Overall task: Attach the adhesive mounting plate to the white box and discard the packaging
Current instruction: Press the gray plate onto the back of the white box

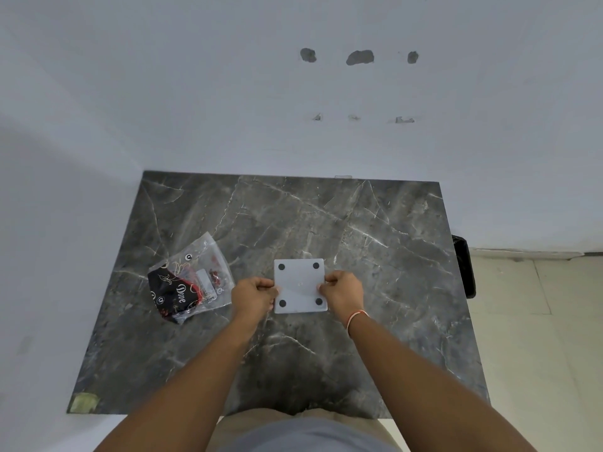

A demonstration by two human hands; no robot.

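From the head camera, the white box (300, 286) lies flat on the dark marble table (375, 230), its four black dots facing up. The left hand (254, 295) pinches its left edge and the right hand (343, 293) pinches its right edge, fingers curled tight. Well to the left of the grip lies a clear plastic packet (191, 278) with black and red print.
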